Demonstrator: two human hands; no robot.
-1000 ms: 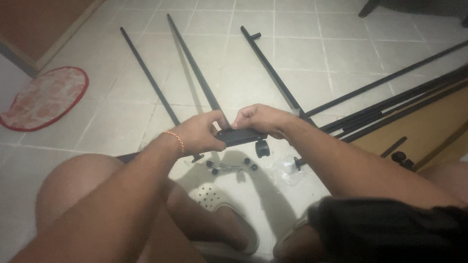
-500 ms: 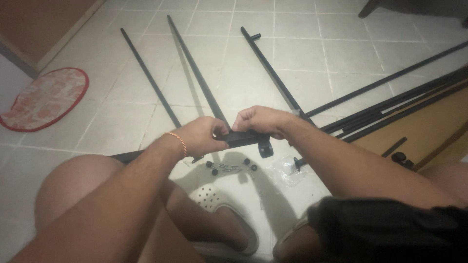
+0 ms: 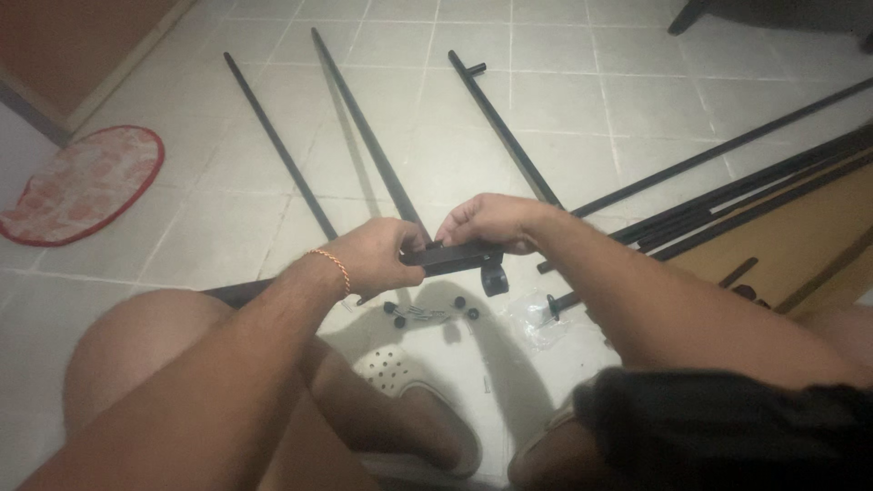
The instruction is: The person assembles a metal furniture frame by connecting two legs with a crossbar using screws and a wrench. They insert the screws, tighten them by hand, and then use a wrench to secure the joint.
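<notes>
Quickly, head view only: I had my left hand and right hand both closed on a short black bar, held above the tiled floor in front of my knees. Left fingers wrapped one end, right fingers curled over the top. A small black caster wheel hung under the bar at the right-hand end; I couldn't tell whether it was fully seated. Below the bar, loose small black parts and a clear plastic bag lay on the floor beside a white clog. Long black rods lay spread toward the far edge, more stacked at the right edge, unjoined. Red mat at the left edge. My judgement: early stage, most assembly left.
</notes>
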